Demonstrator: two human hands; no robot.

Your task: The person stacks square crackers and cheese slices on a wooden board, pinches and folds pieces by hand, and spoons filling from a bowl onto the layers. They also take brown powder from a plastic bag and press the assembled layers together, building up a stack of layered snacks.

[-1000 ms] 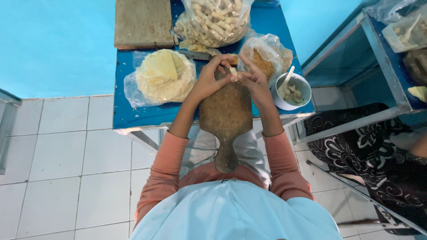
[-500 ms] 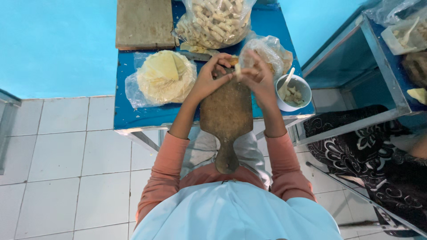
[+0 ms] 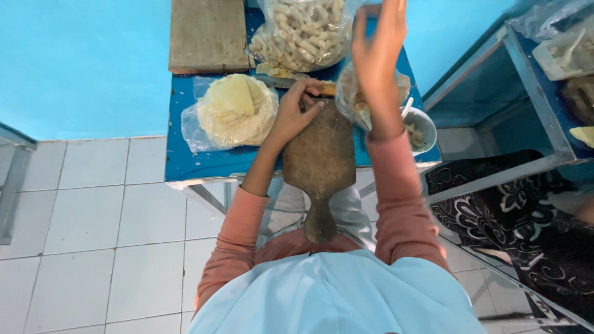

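Note:
My left hand (image 3: 296,111) lies on the far end of a dark wooden paddle board (image 3: 318,164), its fingers curled over a small yellowish roll (image 3: 323,90). The board reaches from the blue table (image 3: 185,162) back toward my lap. My right hand (image 3: 378,46) is raised above the table, fingers stretched up and apart, with nothing seen in it. Behind it sits a clear bag of food (image 3: 352,93). A stack of thin round wrappers (image 3: 235,108) lies on plastic left of my left hand.
A big bag of pale rolled pieces (image 3: 303,31) and a worn wooden cutting board (image 3: 207,34) stand at the table's far side. A white bowl with filling and a spoon (image 3: 422,127) is at the right edge. A metal shelf (image 3: 526,68) and patterned dark cloth (image 3: 495,204) are to the right.
Both hands were together on the roll at the board's far end. My right hand has let go and risen high above the table, while my left hand stays on the roll.

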